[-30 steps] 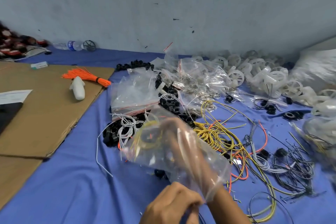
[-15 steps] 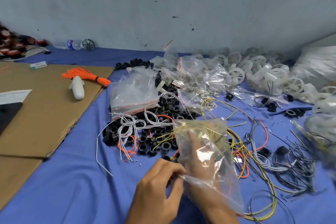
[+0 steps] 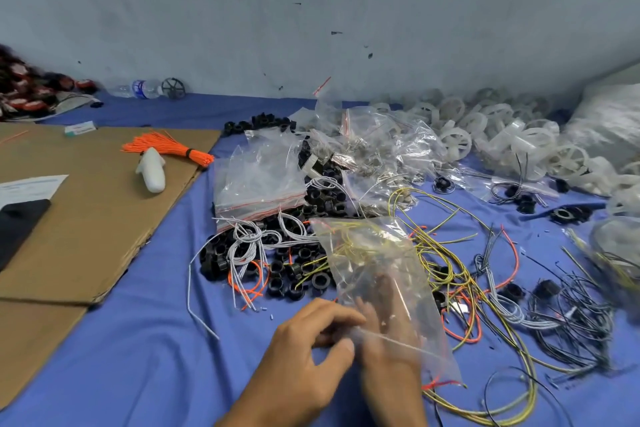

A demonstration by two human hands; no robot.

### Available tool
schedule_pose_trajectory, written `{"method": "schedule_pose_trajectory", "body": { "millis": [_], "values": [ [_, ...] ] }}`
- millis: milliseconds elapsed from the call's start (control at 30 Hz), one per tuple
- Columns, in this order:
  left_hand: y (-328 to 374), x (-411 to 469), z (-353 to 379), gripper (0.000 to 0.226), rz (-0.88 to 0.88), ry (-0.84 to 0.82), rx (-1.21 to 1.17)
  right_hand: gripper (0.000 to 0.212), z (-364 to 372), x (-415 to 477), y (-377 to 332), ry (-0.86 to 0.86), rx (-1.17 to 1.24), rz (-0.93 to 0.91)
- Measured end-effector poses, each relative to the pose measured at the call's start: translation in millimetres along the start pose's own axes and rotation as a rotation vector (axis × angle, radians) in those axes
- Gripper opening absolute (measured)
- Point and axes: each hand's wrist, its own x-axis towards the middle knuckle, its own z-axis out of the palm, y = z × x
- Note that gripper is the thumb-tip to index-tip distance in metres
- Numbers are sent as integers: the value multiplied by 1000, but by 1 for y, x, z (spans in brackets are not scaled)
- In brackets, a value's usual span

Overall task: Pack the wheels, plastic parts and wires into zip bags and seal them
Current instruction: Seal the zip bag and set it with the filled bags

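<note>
A clear zip bag (image 3: 367, 253) stands tilted over the blue cloth at centre front. My right hand (image 3: 386, 319) is inside it up to the wrist, fingers seen blurred through the plastic, roughly straight. My left hand (image 3: 304, 354) pinches the bag's mouth edge with thumb and fingers. Behind the bag lie black plastic wheels (image 3: 294, 282) tangled with white wires (image 3: 247, 243) and orange wires. Yellow wires (image 3: 440, 253) spread to the right, black wires (image 3: 575, 315) further right. White wheels (image 3: 457, 142) are heaped at the back right.
A stack of empty zip bags (image 3: 259, 180) lies behind the black wheels. Cardboard (image 3: 86, 218) covers the left side, bearing orange ties (image 3: 166, 149) and a white bottle (image 3: 152, 172). A water bottle (image 3: 138, 88) lies by the wall. Blue cloth (image 3: 138, 357) shows at front left.
The bag swung from lying leftward over the wheels to standing over the yellow wires. My left hand rose to the bag's mouth and pinches it; my right hand stays inside.
</note>
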Motion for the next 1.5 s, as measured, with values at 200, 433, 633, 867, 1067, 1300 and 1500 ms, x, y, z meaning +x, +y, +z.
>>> {"method": "schedule_pose_trajectory", "body": {
  "millis": [200, 433, 633, 867, 1067, 1300, 1500],
  "values": [
    [-40, 52, -61, 20, 34, 441, 594, 63, -27, -36, -7, -124, -164, -234],
    [-85, 87, -111, 12, -264, 361, 978, 69, -26, -93, -11, -74, -86, -172],
    [-39, 76, -103, 6, 29, 607, 658, 45, -33, -90, -19, -45, -337, -387],
    [18, 42, -85, 10, 250, 827, 369, 42, -45, -76, -32, -18, -269, -390],
    [16, 60, -100, 10, 214, 954, 341, 53, -51, -75, -34, -75, -357, -333],
    [63, 12, -56, 29, 96, 405, -324, 37, -65, -76, -52, -154, 57, 66],
    [58, -39, 6, 10, -307, 9, -492, 37, -81, -76, -74, -210, 62, -25]
  ]
}}
